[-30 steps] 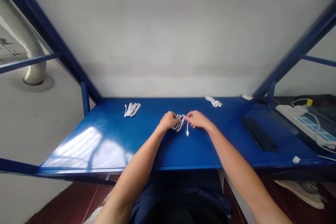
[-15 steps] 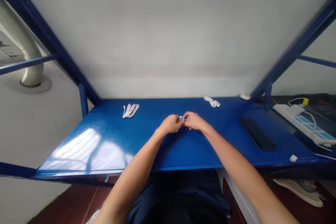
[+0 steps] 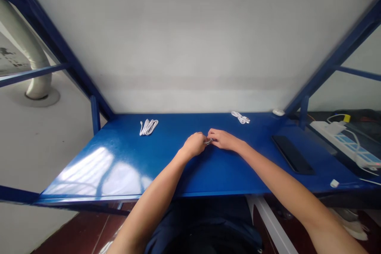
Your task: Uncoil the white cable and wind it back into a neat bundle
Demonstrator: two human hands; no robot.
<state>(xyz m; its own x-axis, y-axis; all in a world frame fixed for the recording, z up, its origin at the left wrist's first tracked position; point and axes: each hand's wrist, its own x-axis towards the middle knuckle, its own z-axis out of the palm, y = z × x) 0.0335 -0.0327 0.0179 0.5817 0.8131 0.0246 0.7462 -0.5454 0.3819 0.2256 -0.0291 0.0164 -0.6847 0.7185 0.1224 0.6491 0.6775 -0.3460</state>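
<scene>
Cable all but vanishes between two hands

And the change is in the middle of the bench (image 3: 166,166)! A second ago the loops of the white cable (image 3: 208,141) fan out in plain sight with one plug dangling; now only a short piece peeks out between the hands, about midway between the near and far edges. So the work here is close and two-handed, on a bundle gathered small.

The left hand (image 3: 195,143) has its fingers curled closed on the cable; the right hand (image 3: 222,139) pinches the other side, fingertips almost meeting. Over by the far left corner lies a second cable (image 3: 149,127), folded in loops; a third cable (image 3: 241,117) sits by the far edge, right of centre. Neither budges.

Now the hard part to call: the fingers cover most of the loops, both plugs are out of sight, and whether the bundle touches the bench, I can't tell.
</scene>
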